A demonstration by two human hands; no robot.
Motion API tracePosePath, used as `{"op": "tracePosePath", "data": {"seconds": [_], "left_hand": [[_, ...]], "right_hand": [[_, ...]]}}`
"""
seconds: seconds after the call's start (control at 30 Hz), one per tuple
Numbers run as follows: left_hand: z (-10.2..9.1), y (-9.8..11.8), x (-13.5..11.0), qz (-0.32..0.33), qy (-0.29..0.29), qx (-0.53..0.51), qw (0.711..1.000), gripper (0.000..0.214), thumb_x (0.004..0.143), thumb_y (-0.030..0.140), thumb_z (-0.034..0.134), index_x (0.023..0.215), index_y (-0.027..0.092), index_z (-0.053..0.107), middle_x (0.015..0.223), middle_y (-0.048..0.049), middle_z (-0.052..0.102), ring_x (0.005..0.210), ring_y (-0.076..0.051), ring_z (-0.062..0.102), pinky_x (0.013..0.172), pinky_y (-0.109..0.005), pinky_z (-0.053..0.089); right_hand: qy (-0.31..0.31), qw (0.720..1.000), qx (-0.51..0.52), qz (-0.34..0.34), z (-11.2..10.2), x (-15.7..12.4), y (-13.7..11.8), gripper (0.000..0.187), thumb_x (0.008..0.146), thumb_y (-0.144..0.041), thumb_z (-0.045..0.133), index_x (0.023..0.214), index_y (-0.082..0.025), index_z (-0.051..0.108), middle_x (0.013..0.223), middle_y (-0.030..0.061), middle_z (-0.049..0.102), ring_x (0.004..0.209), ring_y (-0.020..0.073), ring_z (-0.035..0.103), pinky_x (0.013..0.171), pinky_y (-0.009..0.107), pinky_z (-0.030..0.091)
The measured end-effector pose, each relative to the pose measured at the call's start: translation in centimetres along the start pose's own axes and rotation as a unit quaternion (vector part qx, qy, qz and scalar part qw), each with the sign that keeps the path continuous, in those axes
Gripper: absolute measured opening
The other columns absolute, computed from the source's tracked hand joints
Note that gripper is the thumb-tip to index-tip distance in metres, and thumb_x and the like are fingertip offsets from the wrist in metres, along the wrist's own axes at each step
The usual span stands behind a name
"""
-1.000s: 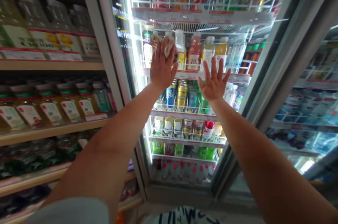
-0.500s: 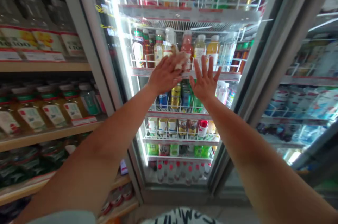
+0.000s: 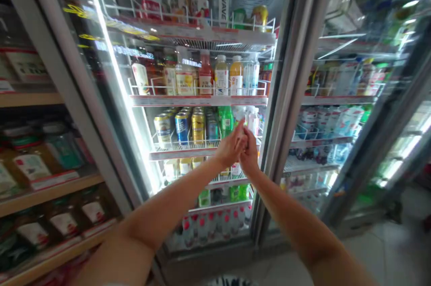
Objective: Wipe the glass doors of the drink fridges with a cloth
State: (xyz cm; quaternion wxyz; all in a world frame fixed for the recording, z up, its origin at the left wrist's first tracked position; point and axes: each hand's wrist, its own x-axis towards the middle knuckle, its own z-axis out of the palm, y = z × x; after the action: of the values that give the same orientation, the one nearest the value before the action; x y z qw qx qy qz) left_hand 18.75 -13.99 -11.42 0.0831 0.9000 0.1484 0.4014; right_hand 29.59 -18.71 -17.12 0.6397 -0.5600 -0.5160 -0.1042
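Observation:
My left hand (image 3: 230,146) and my right hand (image 3: 249,151) meet in front of a drinks fridge, its glass door (image 3: 114,75) showing mirrored lights. The fingers of both hands are closed and pressed together. Whatever lies between the palms is hidden, and no cloth shows. Behind the fingertips, inside the fridge, stand a green bottle (image 3: 226,119) and a pale bottle (image 3: 253,121). To the left of my hands are rows of cans, among them a gold can (image 3: 198,128) and a blue can (image 3: 181,128).
Higher up, a wire shelf (image 3: 198,101) carries juice bottles, including an orange one (image 3: 236,75). Red-capped bottles (image 3: 202,228) fill the bottom. A metal door frame (image 3: 292,75) parts this fridge from another on the right. Wooden shelves (image 3: 50,191) with bottles line the left.
Half a second ago my hands were apart, the left pressing a crumpled pale cloth or tissue, the right spread. They have come together lower down. The view has turned right.

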Motion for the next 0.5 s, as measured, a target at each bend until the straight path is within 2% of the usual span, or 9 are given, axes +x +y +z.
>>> {"op": "tracePosePath", "data": {"seconds": [0.07,0.1,0.17,0.27,0.37,0.43,0.5], "left_hand": [[2.0,1.0,0.3,-0.039,-0.050,-0.006,0.998,0.056,0.112,0.052,0.035,0.159,0.024,0.042,0.128,-0.0115,0.072,0.114,-0.033,0.071,0.099,-0.047,0.056],[3.0,1.5,0.8,-0.045,-0.053,-0.007,0.998,0.051,0.112,0.048,0.038,0.155,0.023,0.049,0.122,-0.0112,0.074,0.111,-0.034,0.072,0.098,-0.048,0.056],[5.3,2.9,2.4,-0.053,-0.055,-0.023,0.997,0.045,0.112,0.039,0.039,0.152,0.023,0.051,0.128,-0.0099,0.072,0.118,-0.032,0.069,0.103,-0.046,0.055],[9.2,5.6,4.9,-0.059,-0.065,-0.061,0.994,0.044,0.112,0.030,0.039,0.156,0.026,0.046,0.138,-0.0068,0.067,0.126,-0.025,0.065,0.108,-0.036,0.052],[12.6,8.2,5.8,-0.091,-0.060,-0.078,0.991,0.054,0.109,0.024,0.044,0.162,0.018,0.033,0.155,-0.0155,0.049,0.140,-0.028,0.053,0.115,-0.038,0.047],[14.0,9.1,5.8,-0.121,-0.055,-0.083,0.988,0.059,0.108,0.023,0.047,0.162,0.011,0.030,0.159,-0.0225,0.040,0.144,-0.031,0.047,0.119,-0.040,0.044],[14.4,9.5,5.7,-0.151,-0.059,-0.085,0.983,0.055,0.108,0.024,0.052,0.159,0.009,0.036,0.154,-0.0249,0.044,0.140,-0.033,0.050,0.117,-0.045,0.045]], "right_hand": [[0.028,0.994,0.051,0.095,-2.6,-3.8,3.2,0.064,0.088,-0.054,0.048,0.134,-0.012,0.062,0.127,0.0188,0.071,0.112,0.0293,0.072,0.094,0.043,0.062],[0.040,0.986,0.069,0.144,-4.0,-5.8,4.7,0.060,0.082,-0.055,0.057,0.123,-0.013,0.068,0.110,0.0172,0.077,0.096,0.0302,0.077,0.081,0.043,0.066],[0.053,0.967,0.099,0.228,-6.6,-9.7,7.3,0.049,0.070,-0.053,0.069,0.102,-0.017,0.074,0.085,0.0113,0.079,0.075,0.0309,0.077,0.065,0.041,0.066],[0.066,0.937,0.114,0.324,-10.1,-15.0,9.9,0.039,0.057,-0.047,0.078,0.087,-0.022,0.075,0.075,0.0065,0.078,0.068,0.0324,0.077,0.059,0.039,0.065],[0.088,0.908,0.101,0.398,-13.0,-19.7,10.9,0.037,0.049,-0.048,0.082,0.077,-0.025,0.075,0.065,0.0023,0.075,0.064,0.0347,0.077,0.057,0.041,0.065],[0.102,0.890,0.087,0.436,-14.9,-22.7,10.6,0.034,0.049,-0.051,0.081,0.072,-0.028,0.072,0.061,-0.0005,0.073,0.062,0.0364,0.076,0.056,0.043,0.066],[0.106,0.875,0.082,0.465,-16.6,-25.6,9.8,0.029,0.052,-0.055,0.078,0.067,-0.032,0.068,0.059,-0.0026,0.070,0.064,0.0378,0.077,0.059,0.047,0.067]]}}
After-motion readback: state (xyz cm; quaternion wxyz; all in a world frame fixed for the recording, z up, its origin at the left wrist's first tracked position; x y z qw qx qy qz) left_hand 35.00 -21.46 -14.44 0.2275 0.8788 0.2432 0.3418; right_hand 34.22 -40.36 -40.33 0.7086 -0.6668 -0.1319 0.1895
